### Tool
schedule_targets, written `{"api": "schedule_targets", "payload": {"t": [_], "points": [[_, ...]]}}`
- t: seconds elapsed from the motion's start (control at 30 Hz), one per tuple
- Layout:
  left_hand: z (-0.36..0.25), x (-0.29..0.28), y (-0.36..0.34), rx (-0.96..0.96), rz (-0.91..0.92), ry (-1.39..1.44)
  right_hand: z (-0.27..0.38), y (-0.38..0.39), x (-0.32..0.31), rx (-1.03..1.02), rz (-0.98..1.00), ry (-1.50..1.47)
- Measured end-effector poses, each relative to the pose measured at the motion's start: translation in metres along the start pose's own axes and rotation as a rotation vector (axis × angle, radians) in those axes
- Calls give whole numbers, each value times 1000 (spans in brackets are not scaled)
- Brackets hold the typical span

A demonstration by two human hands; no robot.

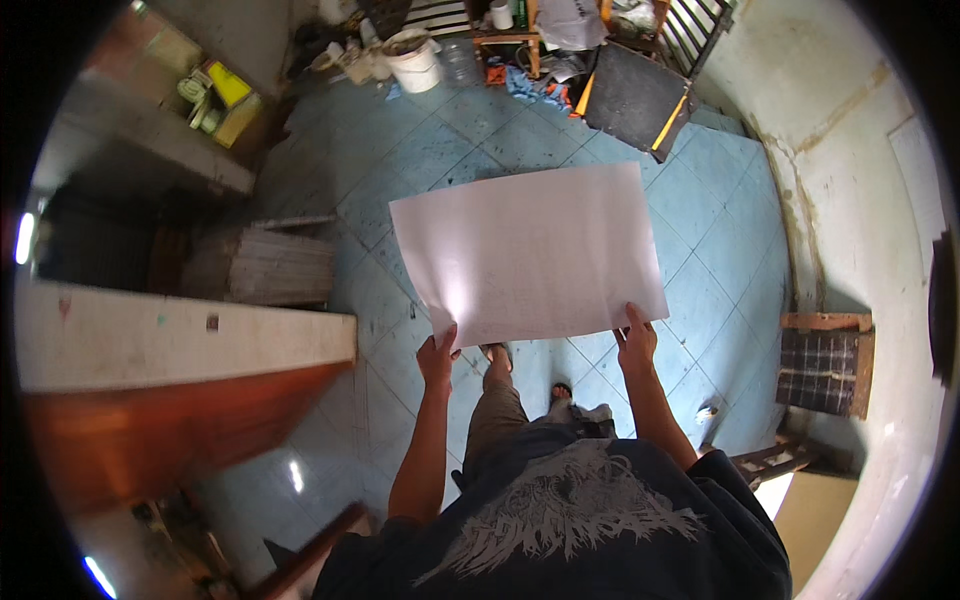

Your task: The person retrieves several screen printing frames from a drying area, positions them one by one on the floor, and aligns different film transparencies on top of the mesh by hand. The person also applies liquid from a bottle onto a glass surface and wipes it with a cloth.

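A large white sheet of paper (530, 250) is stretched out in front of me above the floor, slightly curved. My left hand (438, 357) pinches its near left corner, thumb on top. Toward the near right corner, my right hand (636, 342) grips the near edge in the same way, thumb on top. The sheet's far edge hangs free, and its upper face looks blank. Both forearms reach forward from the dark shirt at the lower edge, and my feet show below the sheet.
Blue floor tiles (725, 255) surround me. On the left stands a counter with a pale top (190, 338). A white bucket (411, 62), a plastic bottle and a black panel (632, 100) sit at the far side. A chair with a checked seat (820, 368) stands by the right wall.
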State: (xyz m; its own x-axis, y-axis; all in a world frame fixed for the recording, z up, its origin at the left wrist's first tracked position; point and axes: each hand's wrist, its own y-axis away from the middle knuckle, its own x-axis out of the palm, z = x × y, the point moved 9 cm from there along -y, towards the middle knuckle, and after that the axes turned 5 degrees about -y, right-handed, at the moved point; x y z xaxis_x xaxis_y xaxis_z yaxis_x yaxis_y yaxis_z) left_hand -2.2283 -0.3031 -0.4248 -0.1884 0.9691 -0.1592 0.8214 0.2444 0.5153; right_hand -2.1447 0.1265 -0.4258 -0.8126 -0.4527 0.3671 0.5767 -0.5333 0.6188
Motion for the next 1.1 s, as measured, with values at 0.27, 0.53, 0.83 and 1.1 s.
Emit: {"api": "schedule_targets", "payload": {"t": [0.27,0.53,0.83,1.1], "points": [[-70,75,-155,-28,63,-277,-19,-109,10,38,-271,138],[-9,168,-322,-160,37,-378,-55,-290,36,71,-313,260],[177,256,-524,-256,-24,-409,-198,-548,-8,137,-310,441],[318,309,-665,-232,55,-586,-312,-703,-38,110,-246,446]]}}
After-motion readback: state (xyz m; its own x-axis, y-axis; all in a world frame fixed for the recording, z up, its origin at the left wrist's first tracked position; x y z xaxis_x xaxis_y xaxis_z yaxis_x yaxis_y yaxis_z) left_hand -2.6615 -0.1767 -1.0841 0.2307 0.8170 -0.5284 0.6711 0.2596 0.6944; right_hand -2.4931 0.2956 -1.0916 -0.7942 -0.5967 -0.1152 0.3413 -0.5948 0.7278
